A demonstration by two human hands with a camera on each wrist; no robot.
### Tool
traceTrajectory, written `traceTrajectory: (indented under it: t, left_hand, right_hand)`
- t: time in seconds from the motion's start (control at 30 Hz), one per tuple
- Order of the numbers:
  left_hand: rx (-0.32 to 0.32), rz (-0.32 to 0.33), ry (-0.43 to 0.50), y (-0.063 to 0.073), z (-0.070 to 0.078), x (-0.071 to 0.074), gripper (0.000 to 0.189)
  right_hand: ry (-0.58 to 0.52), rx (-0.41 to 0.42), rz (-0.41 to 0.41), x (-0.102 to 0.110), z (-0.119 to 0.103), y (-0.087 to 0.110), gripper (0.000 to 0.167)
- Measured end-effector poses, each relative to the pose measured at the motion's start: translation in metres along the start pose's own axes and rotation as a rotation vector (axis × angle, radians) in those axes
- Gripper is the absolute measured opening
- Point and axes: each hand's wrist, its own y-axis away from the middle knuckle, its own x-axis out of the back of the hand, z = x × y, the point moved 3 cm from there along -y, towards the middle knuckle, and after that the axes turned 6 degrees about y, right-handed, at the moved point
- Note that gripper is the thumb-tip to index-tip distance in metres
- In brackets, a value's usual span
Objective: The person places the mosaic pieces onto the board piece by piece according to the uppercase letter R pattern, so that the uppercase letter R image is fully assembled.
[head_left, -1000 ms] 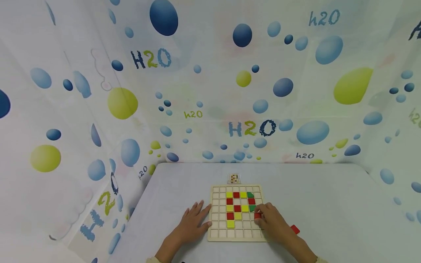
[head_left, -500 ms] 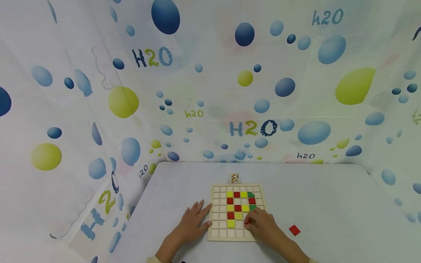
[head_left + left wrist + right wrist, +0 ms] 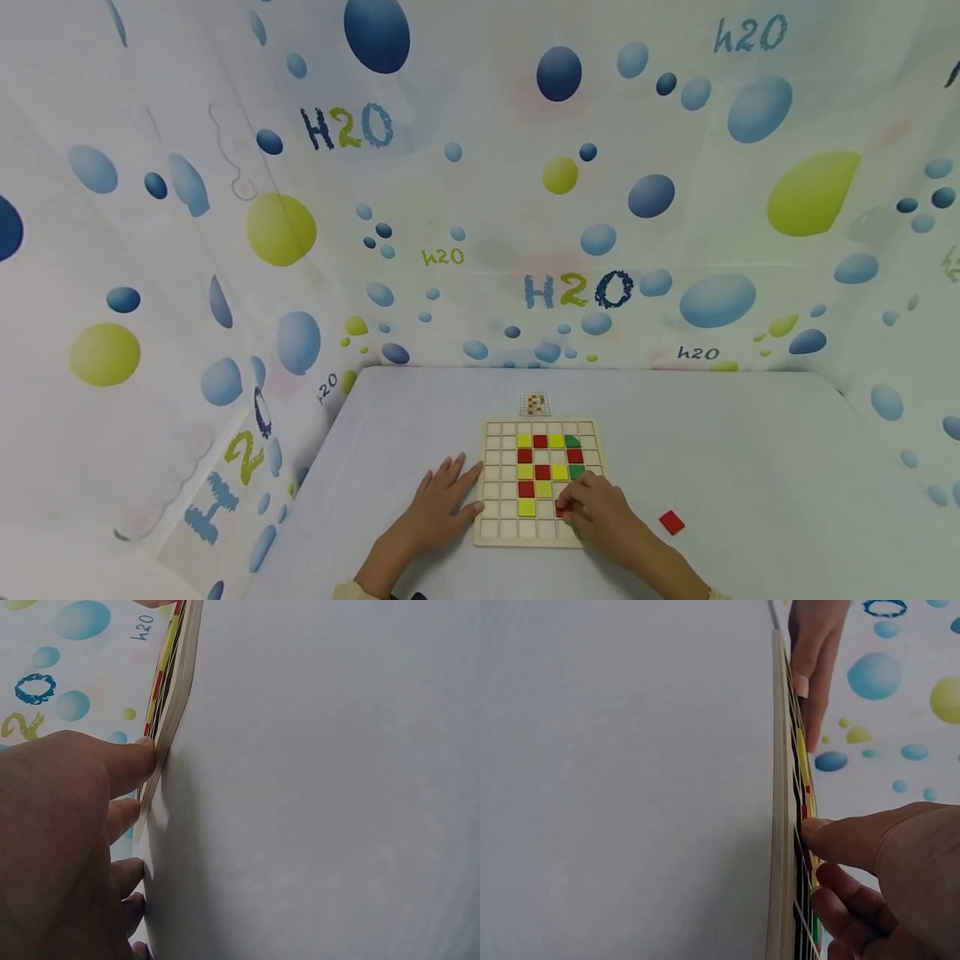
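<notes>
A square wooden grid board (image 3: 493, 527) lies flat on the table, bearing yellow, red and green tiles in some of its cells. My right hand (image 3: 606, 515) pinches a red tile (image 3: 561, 508) over a lower cell, right of the lowest yellow tile (image 3: 527, 507); its fingers partly hide this tile. In the right wrist view, the thumb (image 3: 832, 836) reaches over the board's edge. My left hand (image 3: 438, 510) has its fingers spread, with thumb and index fingertips at the board's left edge; in the left wrist view its thumb (image 3: 133, 765) touches that edge.
Another red tile (image 3: 672, 522) lies loose on the white tabletop (image 3: 757, 467), right of the board. Behind the board sits a small card (image 3: 535, 403) printed with a coloured grid pattern. A curtain (image 3: 480, 192) with blue and green drops surrounds the table.
My right hand has moved left across the board with the red tile, from near the right side to a lower cell nearer the middle. My left hand has stayed at the left edge.
</notes>
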Motion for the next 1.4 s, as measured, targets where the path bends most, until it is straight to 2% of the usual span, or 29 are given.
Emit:
traceTrajectory:
  t: [0.13, 0.27, 0.37, 0.47, 0.6, 0.73, 0.87, 1.0, 1.17, 1.4]
  left_hand:
    - [0.003, -0.006, -0.009, -0.001, 0.0, 0.001, 0.067]
    - [0.003, -0.009, -0.009, -0.001, -0.001, 0.002, 0.066]
    - [0.006, -0.009, -0.009, -0.001, -0.002, 0.002, 0.066]
    - [0.012, -0.008, -0.009, -0.001, -0.003, 0.002, 0.067]
    - [0.018, -0.01, -0.003, -0.001, -0.005, 0.001, 0.067]
    - [0.016, -0.009, 0.001, -0.001, -0.006, 0.001, 0.067]
    - [0.01, -0.005, 0.008, -0.001, -0.007, 0.001, 0.067]
    - [0.01, -0.009, 0.01, -0.001, -0.005, 0.0, 0.067]
    - [0.018, -0.01, 0.013, 0.0, -0.003, 0.0, 0.067]
    - [0.001, -0.009, -0.001, -0.002, -0.003, -0.001, 0.066]
  right_hand:
    - [0.022, -0.13, 0.0, 0.009, 0.008, 0.003, 0.018]
    - [0.064, -0.247, 0.003, 0.028, 0.031, 0.014, 0.024]
    - [0.101, -0.285, -0.029, 0.046, 0.053, 0.026, 0.031]
    - [0.114, -0.344, -0.095, 0.061, 0.074, 0.038, 0.04]
    - [0.059, -0.394, -0.139, 0.067, 0.092, 0.048, 0.037]
    - [0.02, -0.363, -0.104, 0.063, 0.096, 0.047, 0.026]
    - [0.054, -0.292, -0.011, 0.057, 0.097, 0.041, 0.026]
    - [0.082, -0.264, 0.066, 0.049, 0.099, 0.034, 0.026]
    - [0.066, -0.289, 0.065, 0.041, 0.099, 0.025, 0.025]
    - [0.056, -0.301, 0.079, 0.037, 0.086, 0.02, 0.028]
